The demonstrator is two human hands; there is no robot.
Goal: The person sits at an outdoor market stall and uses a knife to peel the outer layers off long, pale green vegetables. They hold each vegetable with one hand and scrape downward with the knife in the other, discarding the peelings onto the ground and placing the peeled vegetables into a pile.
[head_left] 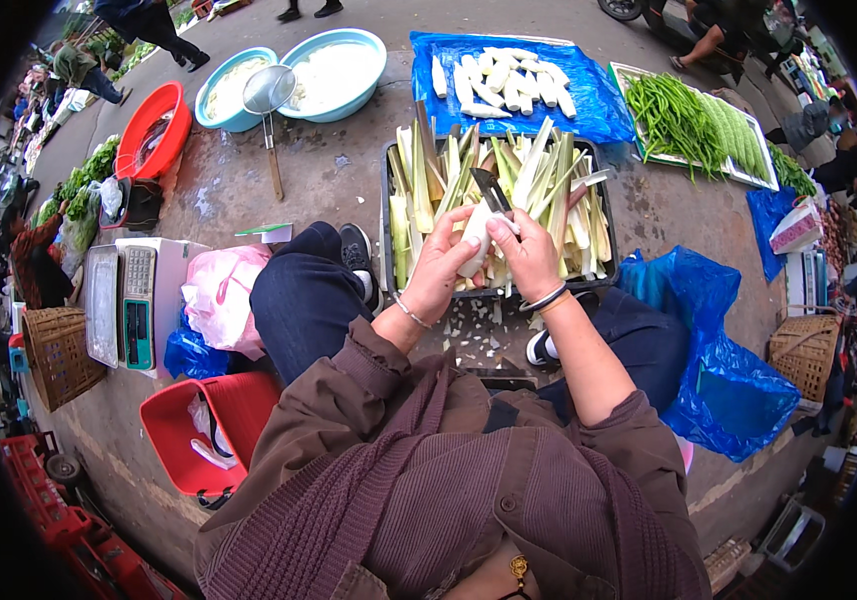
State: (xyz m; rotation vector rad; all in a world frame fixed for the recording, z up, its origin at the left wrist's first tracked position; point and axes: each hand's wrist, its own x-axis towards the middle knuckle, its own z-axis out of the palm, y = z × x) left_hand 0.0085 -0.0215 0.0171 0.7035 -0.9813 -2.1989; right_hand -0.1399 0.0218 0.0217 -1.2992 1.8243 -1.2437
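In my left hand is a white, peeled shoot that looks like water bamboo, its lower end toward me. My right hand is closed on a knife with a dark blade, which lies against the shoot's upper end and points up and to the left. Both hands are close together over the near part of a black crate. Long green and white leaf husks fill the crate. Beyond it, several peeled white shoots rest on a blue plastic sheet.
Pale blue basins, a strainer and a red basin stand far left. A scale, pink bag and red bin are at left. Green peppers and blue plastic lie right. White scraps litter the ground.
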